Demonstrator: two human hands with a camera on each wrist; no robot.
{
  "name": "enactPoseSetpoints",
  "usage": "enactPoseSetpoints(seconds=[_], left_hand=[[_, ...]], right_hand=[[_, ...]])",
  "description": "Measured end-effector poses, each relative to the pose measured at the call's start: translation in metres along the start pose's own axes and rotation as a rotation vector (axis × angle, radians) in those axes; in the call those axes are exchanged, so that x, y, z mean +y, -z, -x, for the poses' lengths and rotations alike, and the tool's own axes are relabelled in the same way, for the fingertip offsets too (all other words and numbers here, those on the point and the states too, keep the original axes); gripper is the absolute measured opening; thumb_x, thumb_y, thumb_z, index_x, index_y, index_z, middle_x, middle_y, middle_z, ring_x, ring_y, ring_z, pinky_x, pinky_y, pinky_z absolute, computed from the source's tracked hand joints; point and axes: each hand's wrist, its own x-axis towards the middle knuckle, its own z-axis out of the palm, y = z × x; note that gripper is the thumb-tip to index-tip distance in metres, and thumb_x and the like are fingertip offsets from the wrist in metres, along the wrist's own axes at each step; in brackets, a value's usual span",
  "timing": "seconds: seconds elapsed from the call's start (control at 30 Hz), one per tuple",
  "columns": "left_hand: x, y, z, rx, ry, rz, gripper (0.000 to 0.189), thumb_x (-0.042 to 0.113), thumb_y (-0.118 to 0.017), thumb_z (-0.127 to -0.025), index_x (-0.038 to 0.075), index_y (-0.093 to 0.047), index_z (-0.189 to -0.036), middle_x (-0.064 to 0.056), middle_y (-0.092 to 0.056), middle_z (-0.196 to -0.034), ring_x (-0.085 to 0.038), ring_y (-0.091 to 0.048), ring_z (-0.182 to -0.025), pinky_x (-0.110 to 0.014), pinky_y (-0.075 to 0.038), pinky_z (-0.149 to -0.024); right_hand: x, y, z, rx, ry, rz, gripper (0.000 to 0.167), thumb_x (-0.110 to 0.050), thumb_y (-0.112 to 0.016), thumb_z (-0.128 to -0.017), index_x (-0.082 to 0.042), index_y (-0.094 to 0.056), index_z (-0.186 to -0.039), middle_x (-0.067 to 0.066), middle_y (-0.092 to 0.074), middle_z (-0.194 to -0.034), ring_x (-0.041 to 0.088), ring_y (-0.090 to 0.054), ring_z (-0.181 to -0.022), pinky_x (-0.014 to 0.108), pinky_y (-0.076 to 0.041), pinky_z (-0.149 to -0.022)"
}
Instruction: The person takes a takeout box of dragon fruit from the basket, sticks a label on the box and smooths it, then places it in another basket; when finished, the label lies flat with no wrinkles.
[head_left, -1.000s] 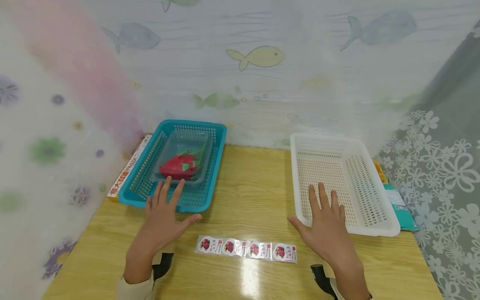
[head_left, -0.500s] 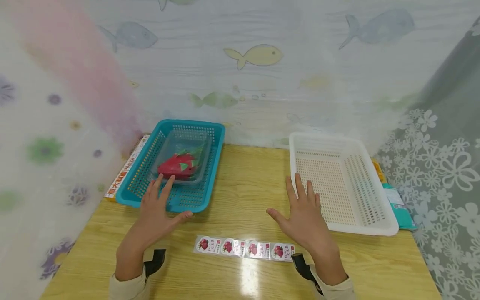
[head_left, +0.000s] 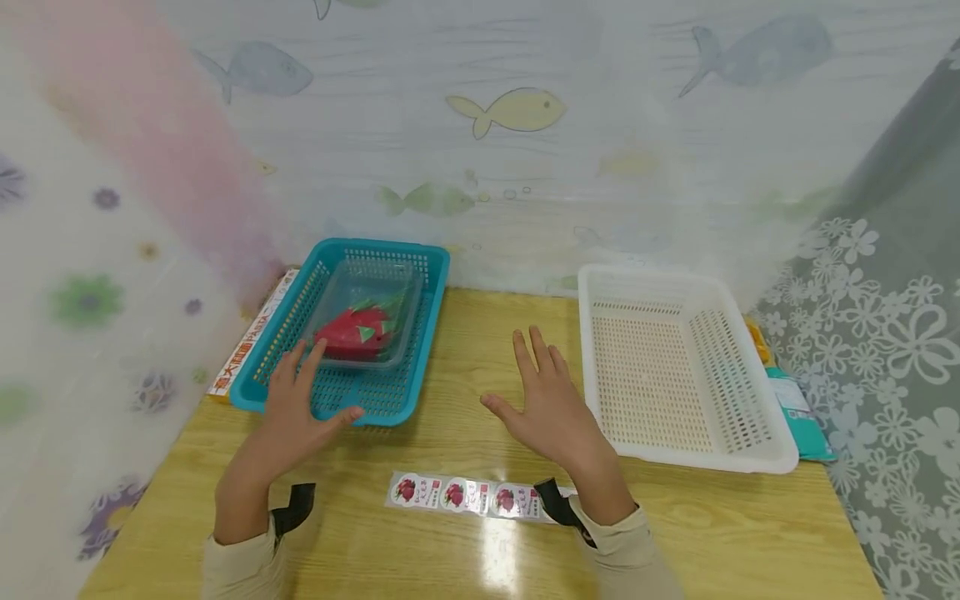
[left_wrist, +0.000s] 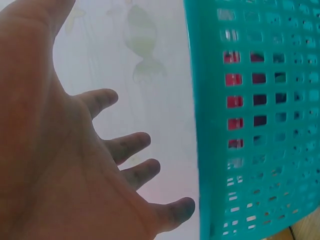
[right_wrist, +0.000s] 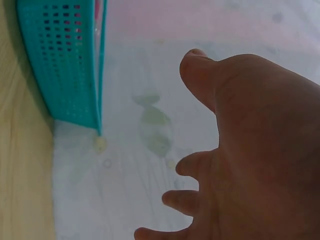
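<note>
My left hand (head_left: 294, 408) hovers at the near left rim of a teal basket (head_left: 408, 404), fingers spread and holding nothing. Inside that basket lies a clear plastic container (head_left: 408, 333) with a red dragon fruit (head_left: 352, 332) with green tips. My right hand (head_left: 555, 412), also spread and without anything in it, is over the table between the teal basket and a white basket (head_left: 588, 367). A strip of dragon fruit stickers (head_left: 480, 497) lies flat near the front; its right end is hidden behind the right wrist. In the left wrist view the fingers (left_wrist: 135, 145) point toward the teal basket's rim.
The white basket stands at the right with its perforated bottom showing. A pasta box (head_left: 251, 342) sits left of the teal basket, and a teal-and-white packet (head_left: 802, 417) lies right of the white one. Patterned curtains (head_left: 510, 167) hang behind the wooden table (head_left: 502, 400).
My right hand has moved left, from over the white basket to the space between the baskets. The left hand has drifted slightly left. The baskets and stickers have stayed in place.
</note>
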Motion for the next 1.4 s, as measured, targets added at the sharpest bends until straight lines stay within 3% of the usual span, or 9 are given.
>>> enactPoseSetpoints(seconds=[0.2,0.53,0.8,1.13,1.4], left_hand=[[-0.002,0.008,0.0,-0.046,0.031,0.023,0.111,0.051,-0.076,-0.089,0.019,-0.003,-0.166,-0.025,0.003,-0.169,-0.056,0.005,-0.153,-0.086,-0.013,-0.106],[-0.015,0.02,-0.017,-0.039,0.003,0.061,0.107,0.044,-0.075,-0.092,0.02,-0.001,-0.166,-0.025,0.005,-0.17,-0.056,0.006,-0.153,-0.087,-0.013,-0.104],[-0.019,0.024,-0.027,-0.057,0.007,0.037,0.109,0.047,-0.075,-0.091,0.017,-0.001,-0.166,-0.025,0.005,-0.17,-0.056,0.0,-0.153,-0.085,-0.021,-0.103],[-0.024,0.031,-0.037,-0.055,0.007,0.017,0.111,0.046,-0.077,-0.089,0.013,-0.003,-0.166,-0.031,0.0,-0.168,-0.06,-0.007,-0.15,-0.084,-0.024,-0.104],[-0.031,0.038,-0.046,-0.121,0.034,-0.008,0.11,0.047,-0.074,-0.092,0.016,0.001,-0.166,-0.03,0.002,-0.168,-0.06,-0.008,-0.15,-0.083,-0.024,-0.104]], right_hand=[[-0.013,-0.007,-0.013,-0.053,-0.001,-0.056,0.095,-0.062,-0.055,-0.098,-0.019,-0.004,-0.166,0.006,0.002,-0.174,0.043,-0.015,-0.157,0.064,-0.044,-0.109],[-0.032,-0.008,-0.046,-0.073,0.097,-0.165,0.097,-0.058,-0.058,-0.099,-0.018,0.0,-0.165,0.007,0.002,-0.174,0.042,-0.015,-0.157,0.058,-0.029,-0.123],[-0.046,-0.022,-0.065,-0.138,0.106,-0.263,0.099,-0.057,-0.059,-0.098,-0.023,0.005,-0.165,0.002,0.004,-0.174,0.033,-0.012,-0.159,0.054,-0.027,-0.125],[-0.056,-0.033,-0.08,-0.143,0.134,-0.316,0.1,-0.057,-0.061,-0.097,-0.021,0.002,-0.166,0.003,-0.002,-0.174,0.028,-0.014,-0.16,0.051,-0.028,-0.125],[-0.068,-0.037,-0.093,-0.157,0.167,-0.37,0.1,-0.055,-0.062,-0.098,-0.019,0.003,-0.166,0.004,0.0,-0.174,0.029,-0.011,-0.16,0.053,-0.027,-0.125]])
